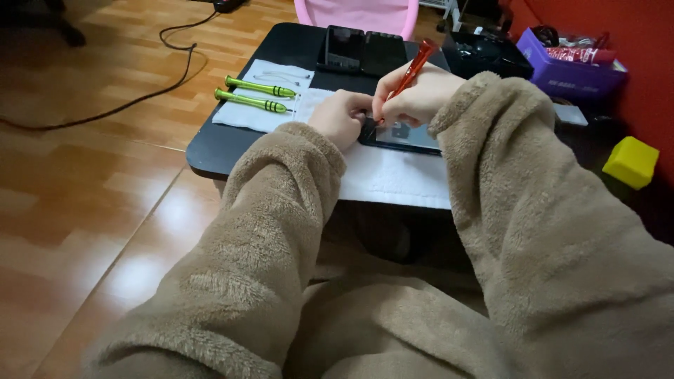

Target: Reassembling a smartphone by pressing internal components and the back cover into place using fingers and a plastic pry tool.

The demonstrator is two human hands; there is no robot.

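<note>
1. Your right hand was closed around a red screwdriver, fingers pinched together on its shaft; the handle tilted up toward 1 o'clock and the tip pointed down at the device.
2. Your left hand sat just at 9 o'clock of the right, fingers curled onto the left end of the device. You could not tell how firmly they pressed, since the fingertips were hidden.
3. The device, a flat dark slab with a pale open face, lay on a white cloth near the front edge of the black table, partly covered by both hands.
4. Two green screwdrivers lay side by side on a white cloth at 9 o'clock of your left hand, well apart from it, tips pointing toward 3 o'clock.
5. Two dark phones lay touching at 12 o'clock of the hands, at the table's far edge.
6. A purple box stood at 2 o'clock, and a yellow block at 3 o'clock, both off the table.
7. A black cable ran over the wooden floor toward 10 o'clock.
8. Both forearms wore fuzzy tan sleeves.
</note>
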